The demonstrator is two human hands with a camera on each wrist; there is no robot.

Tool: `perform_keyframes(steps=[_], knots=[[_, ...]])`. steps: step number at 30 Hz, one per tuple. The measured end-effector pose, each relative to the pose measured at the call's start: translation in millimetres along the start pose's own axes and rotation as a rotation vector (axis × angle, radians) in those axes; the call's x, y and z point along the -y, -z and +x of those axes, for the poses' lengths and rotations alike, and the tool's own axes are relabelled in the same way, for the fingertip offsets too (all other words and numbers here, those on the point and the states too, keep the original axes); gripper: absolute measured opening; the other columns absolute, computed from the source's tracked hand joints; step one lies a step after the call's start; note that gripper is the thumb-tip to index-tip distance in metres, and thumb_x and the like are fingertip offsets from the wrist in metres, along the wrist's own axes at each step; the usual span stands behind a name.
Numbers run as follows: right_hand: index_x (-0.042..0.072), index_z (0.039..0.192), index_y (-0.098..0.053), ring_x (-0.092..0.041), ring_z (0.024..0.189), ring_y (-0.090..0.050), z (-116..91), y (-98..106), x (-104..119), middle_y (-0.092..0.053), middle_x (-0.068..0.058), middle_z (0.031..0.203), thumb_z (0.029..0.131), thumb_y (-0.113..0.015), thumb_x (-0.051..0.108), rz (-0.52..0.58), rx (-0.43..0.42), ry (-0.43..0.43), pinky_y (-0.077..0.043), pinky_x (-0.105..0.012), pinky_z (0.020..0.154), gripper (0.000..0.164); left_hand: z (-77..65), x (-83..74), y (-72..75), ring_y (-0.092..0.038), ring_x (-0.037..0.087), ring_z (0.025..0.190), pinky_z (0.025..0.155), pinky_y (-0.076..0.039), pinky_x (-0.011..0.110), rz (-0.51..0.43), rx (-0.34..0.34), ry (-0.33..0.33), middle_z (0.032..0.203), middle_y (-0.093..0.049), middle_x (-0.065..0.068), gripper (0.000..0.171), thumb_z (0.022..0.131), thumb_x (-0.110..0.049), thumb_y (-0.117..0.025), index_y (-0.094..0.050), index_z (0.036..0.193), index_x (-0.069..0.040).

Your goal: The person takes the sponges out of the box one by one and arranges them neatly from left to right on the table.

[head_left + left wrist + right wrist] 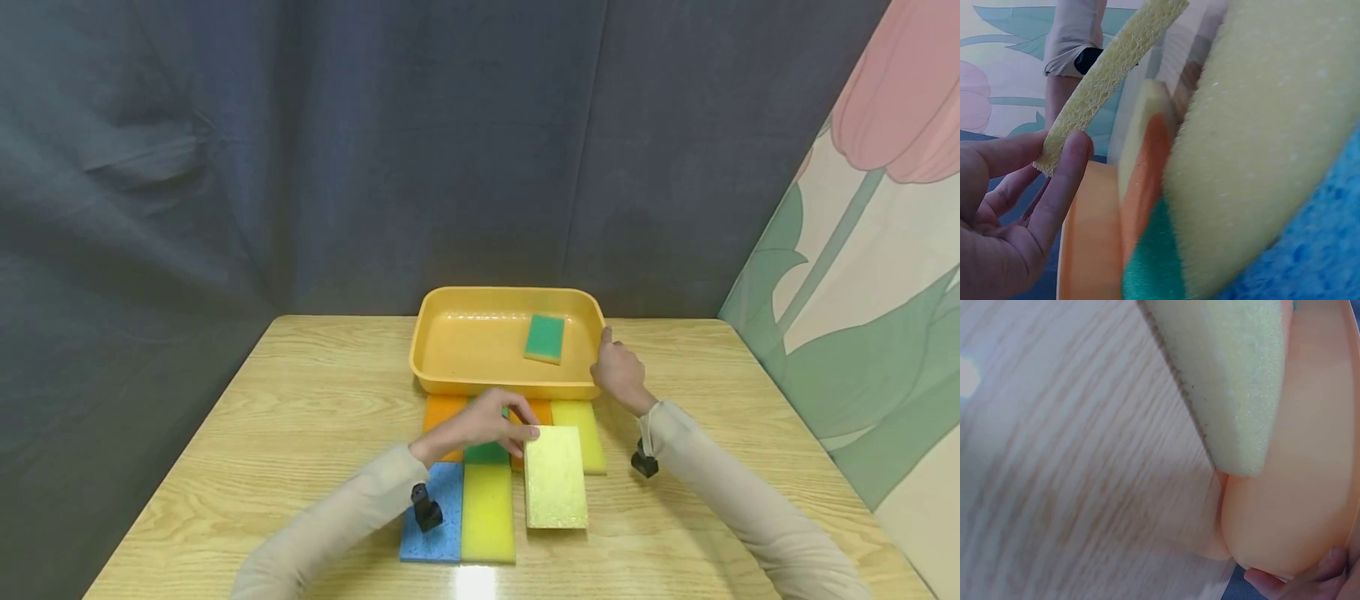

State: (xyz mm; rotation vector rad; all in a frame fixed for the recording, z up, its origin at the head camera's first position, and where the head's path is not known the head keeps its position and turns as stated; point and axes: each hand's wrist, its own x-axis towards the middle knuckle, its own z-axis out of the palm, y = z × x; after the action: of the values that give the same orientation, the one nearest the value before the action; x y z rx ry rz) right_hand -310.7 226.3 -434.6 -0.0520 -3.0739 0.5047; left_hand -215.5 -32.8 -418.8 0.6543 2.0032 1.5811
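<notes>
A pale yellow sponge (556, 479) is pinched at its corner between the thumb and fingers of my left hand (487, 421). In the left wrist view this sponge (1094, 94) is seen edge-on, its pores showing, above the row of other sponges. My right hand (621, 369) grips the right end of the yellow plastic tray (480, 387), thumb up by the rim. The right wrist view shows its fingers (1313, 578) against the tray's end wall. Inside the tray, toward the right, lies a green-topped sponge (545, 336).
Several sponges lie flat before the tray: orange (442, 410), green (486, 453) and yellow (583, 425) behind, blue (444, 500) and yellow (487, 517) in front. The wooden table (315, 400) meets a dark curtain (450, 150) at the back.
</notes>
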Motion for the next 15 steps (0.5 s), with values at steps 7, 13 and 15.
perform_keyframes(steps=[7,13,15], knots=[[-0.009,0.151,-0.02,-0.03,0.06,-0.052,-0.6,0.9,1.1,-0.059,-0.027,0.091,0.088,-0.049,0.004,-0.006,-0.005,-0.005,-0.047,-0.044,0.052,0.071,-5.9,7.5,-8.5,-0.069,0.031,0.068,0.069,-0.058,0.046,0.002,0.038,0.016,0.095,-0.064,0.012,0.005,0.09,-0.003,-0.071,-0.069,0.095,-0.001],[-0.009,0.151,-0.02,-0.03,0.061,-0.054,-0.8,0.3,0.6,-0.059,-0.027,0.092,0.087,-0.05,0.004,-0.002,-0.011,0.002,-0.047,-0.044,0.053,0.071,-9.7,11.0,-15.6,-0.068,0.025,0.065,0.065,-0.059,0.042,0.097,0.032,0.039,0.09,-0.065,0.008,0.004,0.089,-0.003,-0.072,-0.069,0.092,-0.003],[-0.01,0.151,-0.021,-0.03,0.061,-0.054,-1.3,1.0,0.7,-0.059,-0.027,0.091,0.087,-0.05,0.004,0.004,-0.014,0.003,-0.047,-0.044,0.053,0.071,-11.6,11.1,-17.2,-0.068,0.024,0.066,0.065,-0.059,0.04,0.117,0.03,0.047,0.089,-0.065,0.008,0.005,0.089,-0.003,-0.072,-0.069,0.092,-0.002]])
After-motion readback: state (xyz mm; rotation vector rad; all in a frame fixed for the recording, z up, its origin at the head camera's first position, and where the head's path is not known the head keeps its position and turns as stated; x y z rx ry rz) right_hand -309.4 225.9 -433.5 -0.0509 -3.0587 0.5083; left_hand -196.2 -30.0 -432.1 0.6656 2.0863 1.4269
